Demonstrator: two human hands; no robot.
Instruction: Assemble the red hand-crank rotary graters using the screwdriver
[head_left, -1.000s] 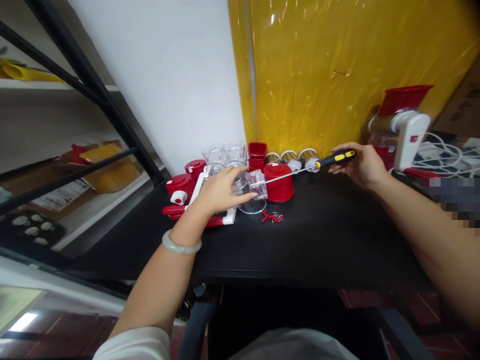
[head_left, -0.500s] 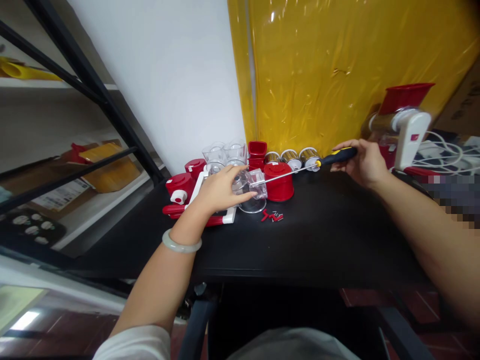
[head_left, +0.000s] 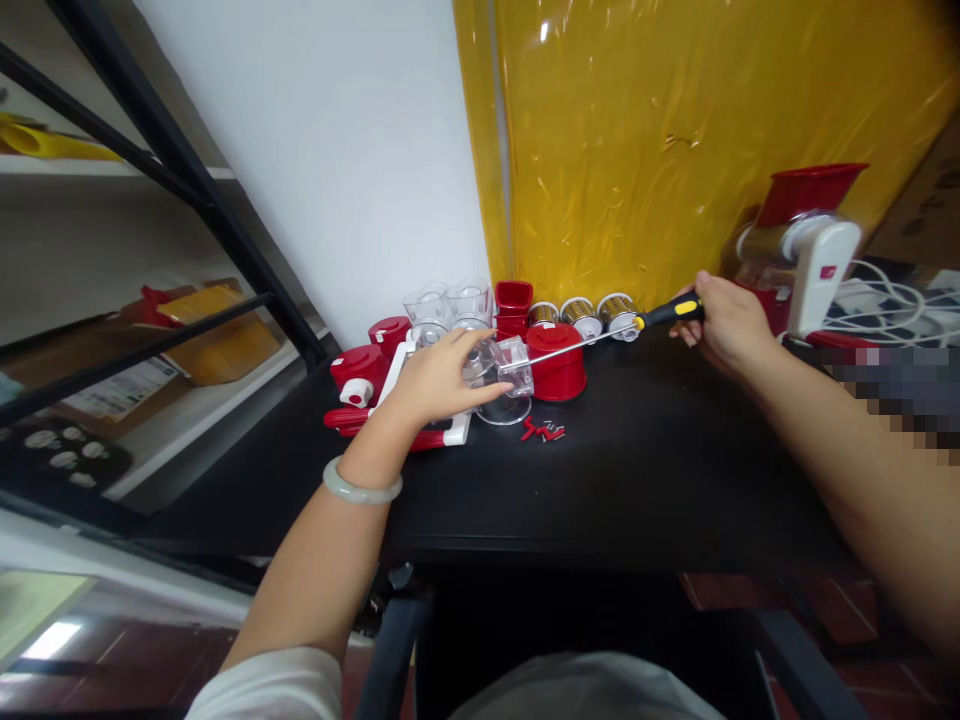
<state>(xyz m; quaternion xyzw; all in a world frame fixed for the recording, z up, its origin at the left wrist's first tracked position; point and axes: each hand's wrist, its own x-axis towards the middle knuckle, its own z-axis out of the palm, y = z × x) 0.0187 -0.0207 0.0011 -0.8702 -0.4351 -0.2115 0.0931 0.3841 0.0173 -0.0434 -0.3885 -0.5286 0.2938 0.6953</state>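
Observation:
My left hand [head_left: 446,378] is wrapped over a clear plastic part [head_left: 516,366] with a square end, its thumb and fingers on either side. In my right hand [head_left: 724,315] is the black and yellow handle of a long screwdriver [head_left: 592,340]. The shaft runs leftward, and its tip reaches into the clear part; the exact contact is too small to make out. Behind the shaft stands a red round base [head_left: 556,362]. Small red pieces and screws [head_left: 543,430] lie on the black table just in front.
Red housings [head_left: 357,374], clear cups [head_left: 469,300], a red hopper [head_left: 514,300] and metal grater drums [head_left: 579,316] line the table's back. White frames with red handles [head_left: 427,438] lie at left. An assembled red and white grater [head_left: 823,255] stands right, beside white cables [head_left: 885,305].
The screwdriver handle has turned about its length, and my right hand's fingers have shifted their grip on its end. My left hand keeps its place on the clear part.

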